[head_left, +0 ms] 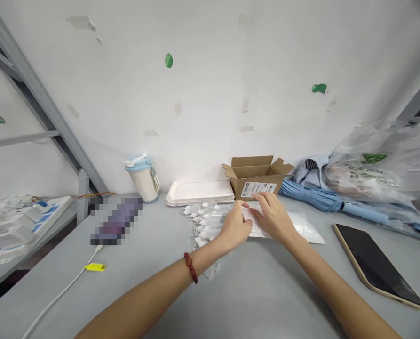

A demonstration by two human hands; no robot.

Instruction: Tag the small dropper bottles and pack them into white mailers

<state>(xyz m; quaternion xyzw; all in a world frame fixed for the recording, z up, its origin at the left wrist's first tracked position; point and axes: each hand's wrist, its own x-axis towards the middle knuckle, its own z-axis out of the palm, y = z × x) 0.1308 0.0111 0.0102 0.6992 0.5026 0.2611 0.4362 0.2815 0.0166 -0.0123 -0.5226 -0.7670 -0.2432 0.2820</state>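
Note:
My left hand (235,222) is curled, its thumb and forefinger closed on the left end of a white padded bubble mailer (306,228) lying flat on the grey table. My right hand (273,217) rests over the top of the mailer with its fingers stretched out, the thumb pointing toward my left hand. Part of the mailer is hidden under both hands. Just left of it lie several small white tube-like pieces (210,221) with thin loops of string, partly covered by my left hand.
Behind the hands stand an open cardboard box (254,179) and a stack of white mailers (201,192). A tumbler (144,181) and a blurred-out phone-like item (120,221) with a white cable are left. At right lie a folded blue umbrella (315,195), plastic bags (372,165) and a phone (375,261).

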